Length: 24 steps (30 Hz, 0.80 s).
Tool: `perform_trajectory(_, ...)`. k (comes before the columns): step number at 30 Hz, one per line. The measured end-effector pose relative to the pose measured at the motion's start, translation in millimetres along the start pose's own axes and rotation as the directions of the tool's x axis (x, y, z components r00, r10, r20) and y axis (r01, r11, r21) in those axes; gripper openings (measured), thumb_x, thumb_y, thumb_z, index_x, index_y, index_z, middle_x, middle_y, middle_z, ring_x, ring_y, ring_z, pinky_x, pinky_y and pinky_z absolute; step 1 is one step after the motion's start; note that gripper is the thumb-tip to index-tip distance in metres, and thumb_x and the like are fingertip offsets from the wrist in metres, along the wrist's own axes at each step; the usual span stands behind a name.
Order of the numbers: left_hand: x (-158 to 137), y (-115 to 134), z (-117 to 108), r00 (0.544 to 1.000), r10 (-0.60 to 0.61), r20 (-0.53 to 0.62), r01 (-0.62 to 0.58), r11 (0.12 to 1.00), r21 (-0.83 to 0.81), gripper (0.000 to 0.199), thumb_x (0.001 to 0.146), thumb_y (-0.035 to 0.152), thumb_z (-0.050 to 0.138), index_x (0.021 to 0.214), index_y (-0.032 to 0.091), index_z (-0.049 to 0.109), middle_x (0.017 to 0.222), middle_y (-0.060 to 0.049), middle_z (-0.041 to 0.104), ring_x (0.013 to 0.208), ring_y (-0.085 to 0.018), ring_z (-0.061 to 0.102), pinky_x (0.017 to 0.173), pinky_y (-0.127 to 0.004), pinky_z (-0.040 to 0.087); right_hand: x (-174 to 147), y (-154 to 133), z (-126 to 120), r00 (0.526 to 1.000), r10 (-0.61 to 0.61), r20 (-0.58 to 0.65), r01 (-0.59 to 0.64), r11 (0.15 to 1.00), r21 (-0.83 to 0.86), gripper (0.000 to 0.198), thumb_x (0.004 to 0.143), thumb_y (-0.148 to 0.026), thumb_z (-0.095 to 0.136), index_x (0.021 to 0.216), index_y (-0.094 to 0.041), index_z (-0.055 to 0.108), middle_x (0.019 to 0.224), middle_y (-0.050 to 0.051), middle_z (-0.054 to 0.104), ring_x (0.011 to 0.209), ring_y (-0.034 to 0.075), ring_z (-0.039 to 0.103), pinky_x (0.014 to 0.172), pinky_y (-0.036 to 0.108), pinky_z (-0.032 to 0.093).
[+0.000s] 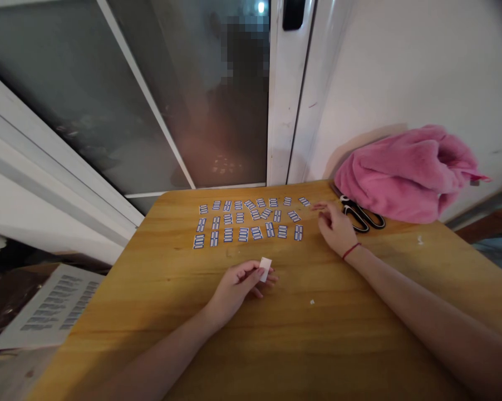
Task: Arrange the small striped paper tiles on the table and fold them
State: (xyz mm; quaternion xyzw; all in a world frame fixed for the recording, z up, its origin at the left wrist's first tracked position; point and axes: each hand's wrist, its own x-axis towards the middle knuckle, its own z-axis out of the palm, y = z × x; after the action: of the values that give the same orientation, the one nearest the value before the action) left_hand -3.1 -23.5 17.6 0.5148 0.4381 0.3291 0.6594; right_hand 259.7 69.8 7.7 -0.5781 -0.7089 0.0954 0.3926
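Observation:
My left hand (pixel 239 283) pinches a small blank white paper slip (pixel 265 269) between thumb and fingers, just above the wooden table (pixel 301 345). My right hand (pixel 335 226), with a red string at its wrist, is over the table at the right end of the laid-out pieces. Its fingers are apart and loosely bent, and I see nothing in them. Near its fingertips lies a small blue-edged label (pixel 304 201). Several more such labels (pixel 243 234) lie spread in three uneven rows, some tilted.
Scissors (pixel 377 221) with black handles lie beside my right hand, partly under a pink plush cloth (pixel 405 172). White scraps (pixel 311 302) dot the table. Behind is a glass sliding door (pixel 230 139) with a blurred reflection. A box with a printed sheet (pixel 53 306) stands at left.

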Motion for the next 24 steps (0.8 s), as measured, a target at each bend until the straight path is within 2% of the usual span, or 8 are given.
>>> perform_trajectory(3,1.2,-1.9,1.0,0.999,0.006,-0.038,-0.005,1.0,0.021,0.032,0.08,0.044,0.056,0.091,0.015,0.061,0.09,-0.01,0.07,0.078,-0.018,0.066,0.056,-0.022,0.049,-25.2,-33.9,8.4,0.972,-0.078,0.222,0.011,0.957,0.291,0.026,0.086,-0.028,0.045,0.107,-0.018,0.056,0.078,0.003,0.06,0.055,0.012,0.049,0.052,0.024,0.04)
perform_trajectory(7,2.9,-7.4,1.6,1.0,0.017,-0.022,-0.015,0.998,0.056,0.028,0.077,0.042,0.06,0.083,0.015,0.056,0.075,-0.004,0.069,0.062,-0.013,0.063,0.053,-0.021,0.046,-62.1,-78.5,23.2,0.842,-0.139,0.521,-0.203,0.813,0.546,0.036,0.081,-0.038,0.056,0.113,-0.021,0.059,0.068,-0.001,0.056,0.052,0.009,0.046,0.046,0.02,0.035)
perform_trajectory(12,1.5,-8.8,1.8,1.0,0.017,0.009,-0.018,0.989,0.145,0.023,0.079,0.038,0.059,0.077,0.016,0.051,0.073,-0.003,0.069,0.065,-0.012,0.062,0.057,-0.02,0.045,-71.4,-84.8,30.3,0.809,-0.089,0.581,-0.378,0.677,0.631,0.027,0.078,-0.041,0.059,0.086,-0.019,0.072,0.062,0.0,0.058,0.05,0.008,0.049,0.046,0.02,0.038)
perform_trajectory(14,0.4,-7.3,1.6,1.0,0.018,0.013,-0.02,0.984,0.176,0.022,0.081,0.038,0.056,0.078,0.017,0.051,0.074,-0.003,0.069,0.065,-0.011,0.062,0.058,-0.02,0.045,-59.6,-71.0,26.2,0.835,0.055,0.548,-0.436,0.675,0.596,0.035,0.08,-0.045,0.054,0.095,-0.018,0.07,0.054,-0.002,0.055,0.036,0.005,0.036,0.035,0.02,0.027)
perform_trajectory(16,-0.8,-5.8,1.1,1.0,0.019,0.015,-0.022,0.98,0.199,0.022,0.081,0.038,0.055,0.077,0.017,0.051,0.069,-0.002,0.068,0.063,-0.011,0.06,0.058,-0.02,0.045,-41.3,-50.7,17.5,0.908,0.203,0.366,-0.393,0.715,0.578,0.042,0.083,-0.047,0.047,0.105,-0.017,0.067,0.059,-0.001,0.057,0.033,0.005,0.03,0.033,0.021,0.022)
perform_trajectory(18,-2.0,-4.4,0.6,1.0,0.013,0.018,-0.017,0.978,0.209,0.022,0.081,0.038,0.055,0.076,0.017,0.05,0.065,-0.001,0.066,0.06,-0.01,0.058,0.058,-0.02,0.045,-21.0,-27.1,6.9,0.976,0.164,0.145,-0.214,0.851,0.48,0.039,0.083,-0.044,0.049,0.106,-0.017,0.067,0.068,0.001,0.061,0.038,0.006,0.036,0.04,0.023,0.031)
perform_trajectory(20,-2.7,-3.3,0.4,1.0,0.004,0.022,-0.008,0.978,0.206,0.023,0.081,0.038,0.055,0.076,0.017,0.05,0.063,0.0,0.065,0.057,-0.009,0.057,0.057,-0.02,0.044,-4.5,-5.3,-1.2,0.997,0.067,-0.042,-0.053,0.96,0.273,0.034,0.083,-0.04,0.051,0.1,-0.018,0.07,0.08,0.004,0.065,0.052,0.01,0.049,0.052,0.026,0.04)
perform_trajectory(24,-2.4,-2.3,0.4,1.0,0.001,0.029,-0.007,0.981,0.194,0.023,0.081,0.039,0.055,0.075,0.017,0.05,0.061,0.001,0.063,0.054,-0.009,0.054,0.055,-0.019,0.043,6.1,16.0,-1.5,1.0,0.018,-0.015,-0.018,1.0,-0.023,0.029,0.084,-0.035,0.049,0.095,-0.02,0.071,0.087,0.005,0.066,0.077,0.018,0.059,0.07,0.029,0.044)
